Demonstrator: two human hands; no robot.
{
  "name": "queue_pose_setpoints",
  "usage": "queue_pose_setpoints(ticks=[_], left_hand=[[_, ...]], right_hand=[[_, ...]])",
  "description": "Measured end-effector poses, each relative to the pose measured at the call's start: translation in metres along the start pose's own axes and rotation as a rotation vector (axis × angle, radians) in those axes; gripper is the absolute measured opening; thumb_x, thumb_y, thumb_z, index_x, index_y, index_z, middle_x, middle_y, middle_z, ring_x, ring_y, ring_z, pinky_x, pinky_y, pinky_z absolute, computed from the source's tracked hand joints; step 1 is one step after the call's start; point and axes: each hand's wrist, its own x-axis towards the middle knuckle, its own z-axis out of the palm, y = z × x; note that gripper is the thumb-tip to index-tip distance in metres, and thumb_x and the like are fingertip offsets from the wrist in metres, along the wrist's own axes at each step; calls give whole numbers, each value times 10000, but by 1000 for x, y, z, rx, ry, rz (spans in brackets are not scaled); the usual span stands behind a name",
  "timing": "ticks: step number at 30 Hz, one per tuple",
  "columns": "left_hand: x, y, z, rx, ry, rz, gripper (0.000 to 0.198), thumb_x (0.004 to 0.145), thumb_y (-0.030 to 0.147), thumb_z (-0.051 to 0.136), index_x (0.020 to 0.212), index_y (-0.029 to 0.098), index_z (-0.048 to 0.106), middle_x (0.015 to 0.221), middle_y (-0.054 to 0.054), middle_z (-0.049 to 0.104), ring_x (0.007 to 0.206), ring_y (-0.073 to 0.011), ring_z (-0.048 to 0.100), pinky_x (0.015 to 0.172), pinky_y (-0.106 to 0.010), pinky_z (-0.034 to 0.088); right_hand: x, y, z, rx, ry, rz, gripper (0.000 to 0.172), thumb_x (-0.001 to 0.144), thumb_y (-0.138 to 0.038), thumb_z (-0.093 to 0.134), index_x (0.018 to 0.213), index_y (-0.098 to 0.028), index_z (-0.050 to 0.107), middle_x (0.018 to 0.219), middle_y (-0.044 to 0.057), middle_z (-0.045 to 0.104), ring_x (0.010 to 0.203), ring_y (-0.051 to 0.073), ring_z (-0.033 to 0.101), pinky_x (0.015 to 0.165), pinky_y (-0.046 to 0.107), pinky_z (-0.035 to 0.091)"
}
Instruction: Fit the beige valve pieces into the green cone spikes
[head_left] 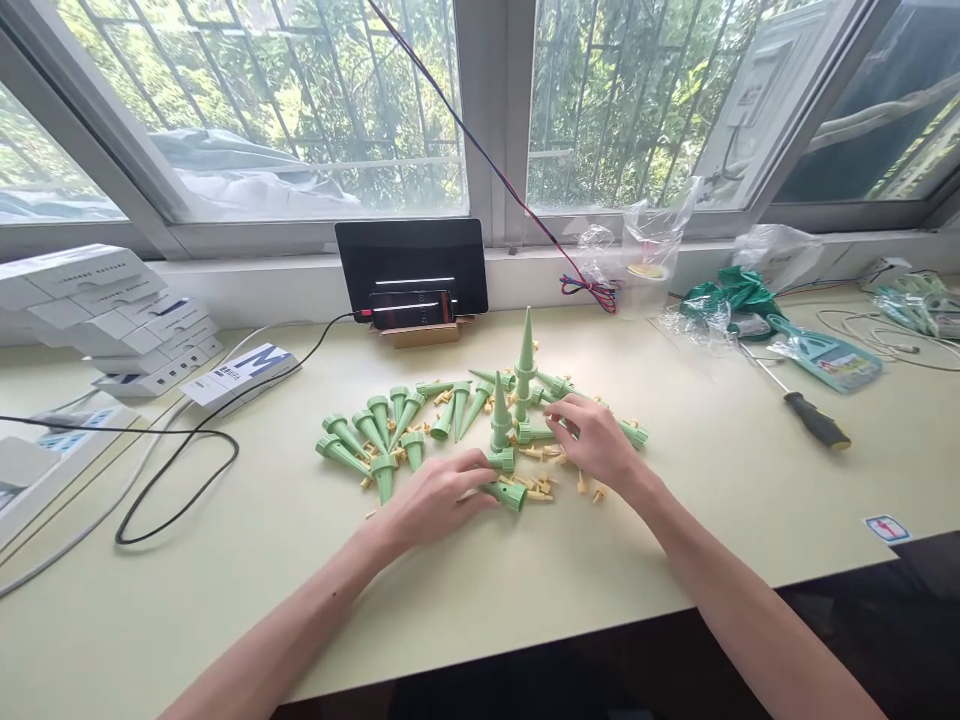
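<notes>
My left hand (442, 492) rests low over the near side of a pile of green plastic watering spikes. Its thumb and fingers close round a green watering spike (510, 496) lying on its side, and another spike's collar (501, 460) shows by its fingertips. To the right, my right hand (592, 435) hovers with curved, parted fingers beside a lying spike (534, 433); I make out nothing between them. Two spikes stand point up, a shorter one (500, 415) and a taller stacked one (527, 355). Small yellow plastic pieces (540, 455) are scattered among them.
More green spikes (375, 425) lie fanned out on the left. A phone (410, 310) leans against a black tablet (412, 262) behind. White boxes (90, 300) and a black cable (225, 410) are at left. A screwdriver (814, 418) and green bags (731, 300) lie at right.
</notes>
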Motion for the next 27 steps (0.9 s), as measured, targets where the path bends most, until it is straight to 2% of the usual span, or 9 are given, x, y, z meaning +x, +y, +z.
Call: queue_pose_setpoints(ticks=[5, 9, 12, 16, 18, 23, 27], left_hand=[[-1, -2, 3, -10, -13, 4, 202, 973, 298, 529, 995, 210, 709, 960, -54, 695, 754, -158, 669, 652, -253, 483], [-2, 0, 0, 3, 11, 27, 234, 994, 318, 485, 987, 189, 680, 935, -58, 688, 733, -156, 651, 643, -257, 460], [-4, 1, -5, -71, 99, 14, 211, 1003, 296, 461, 995, 180, 637, 893, -50, 675, 686, -134, 609, 609, -245, 431], [-5, 5, -6, -337, 302, -127, 171, 997, 290, 460, 955, 182, 586, 728, -3, 615, 577, -100, 506, 554, -226, 404], [-5, 8, -4, -555, 338, -218, 199, 1001, 326, 445, 921, 180, 554, 714, 2, 598, 524, -81, 443, 508, -218, 382], [-1, 17, -3, -1035, 289, -366, 228, 988, 415, 468, 1022, 191, 489, 713, 13, 581, 442, -47, 346, 408, -192, 285], [0, 18, -5, -1160, 226, -426, 261, 964, 432, 521, 1039, 184, 484, 705, 9, 588, 428, -36, 339, 401, -185, 253]], right_hand=[[0, -2, 1, 32, 17, -29, 166, 929, -209, 541, 982, -209, 699, 916, 70, 677, 752, 196, 619, 687, 342, 515], [-1, -10, 1, 93, 2, -63, 145, 930, -226, 562, 961, -202, 701, 858, 53, 664, 647, 157, 570, 635, 305, 494], [-2, -16, 1, 108, -37, -86, 145, 934, -247, 569, 904, -202, 704, 770, 33, 628, 588, 136, 516, 605, 283, 462], [-6, -24, 4, 135, -145, -136, 159, 926, -268, 594, 834, -208, 708, 749, 24, 622, 588, 126, 506, 575, 262, 422], [-9, -30, 9, 149, -198, -164, 139, 912, -266, 621, 822, -204, 708, 762, 22, 628, 608, 125, 524, 570, 252, 411], [-16, -41, 22, 48, -300, -195, 82, 900, -212, 623, 875, -201, 701, 769, 17, 629, 647, 132, 539, 606, 250, 399], [-20, -41, 30, -58, -326, -207, 111, 912, -191, 573, 872, -195, 676, 765, 16, 631, 627, 132, 516, 587, 255, 346]])
